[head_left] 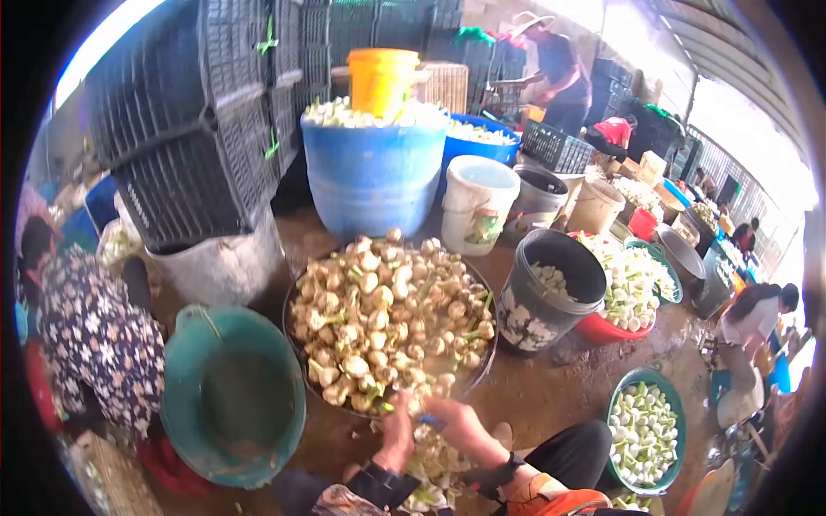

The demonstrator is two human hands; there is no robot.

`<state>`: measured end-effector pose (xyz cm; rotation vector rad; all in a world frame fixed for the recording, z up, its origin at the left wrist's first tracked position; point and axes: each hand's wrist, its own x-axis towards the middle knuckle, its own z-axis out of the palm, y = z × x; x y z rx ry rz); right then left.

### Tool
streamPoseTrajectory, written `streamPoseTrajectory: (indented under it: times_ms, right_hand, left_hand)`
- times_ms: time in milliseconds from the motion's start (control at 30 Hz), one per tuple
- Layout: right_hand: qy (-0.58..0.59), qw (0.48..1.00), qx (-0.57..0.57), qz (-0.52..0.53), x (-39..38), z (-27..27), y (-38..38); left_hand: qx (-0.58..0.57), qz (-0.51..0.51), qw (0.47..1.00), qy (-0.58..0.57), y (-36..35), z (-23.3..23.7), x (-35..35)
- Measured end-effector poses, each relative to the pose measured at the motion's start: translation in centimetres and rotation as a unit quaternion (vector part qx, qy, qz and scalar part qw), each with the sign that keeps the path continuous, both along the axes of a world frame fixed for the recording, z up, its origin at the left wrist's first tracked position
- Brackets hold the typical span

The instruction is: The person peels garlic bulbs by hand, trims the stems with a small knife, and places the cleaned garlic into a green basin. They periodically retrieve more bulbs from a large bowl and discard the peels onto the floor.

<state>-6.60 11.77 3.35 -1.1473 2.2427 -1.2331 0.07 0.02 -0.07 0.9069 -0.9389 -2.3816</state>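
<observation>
Just over the near edge of a wide round pan [291, 365], my two hands meet. My left hand [397, 437] is closed around a pale bulb [414, 402], partly hidden by the fingers. The fingers of my right hand [463, 429] wrap a small blue-handled tool [430, 420], probably a knife; its blade cannot be made out. A heap of brown-skinned, garlic-like bulbs [379, 301] fills the pan, with murky water at its right side. Below my hands lie loose peelings and trimmings [434, 464].
Left of the pan stands a green tub [176, 378] of dark water. At right are a green basin [675, 404] of trimmed white bulbs and a dark bucket [551, 301]. Behind are a blue barrel [370, 181] and stacked black crates [172, 129]. A person in a floral top [99, 335] sits at left.
</observation>
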Motion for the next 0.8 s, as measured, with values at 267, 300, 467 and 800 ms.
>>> streamPoseTrajectory:
  times_ms: [267, 300, 467, 800]
  right_hand:
    - [0.187, 0.975, 0.123, -0.005, 3.1, 1.7, -1.3]
    - [0.194, 0.973, 0.128, -0.014, 3.3, 1.8, -1.5]
    - [0.247, 0.966, 0.066, -0.040, 3.6, 1.6, -1.3]
    - [-0.466, 0.819, -0.333, 0.027, 1.8, 2.2, 1.4]
  left_hand:
    - [-0.087, -0.056, 0.995, 0.013, 1.3, 0.0, 1.5]
    - [-0.097, -0.062, 0.993, 0.007, 1.5, 0.2, 1.7]
    - [-0.059, -0.069, 0.996, 0.020, 1.3, -0.2, 1.4]
    - [0.230, -0.152, 0.886, 0.372, -0.9, 3.0, 0.9]
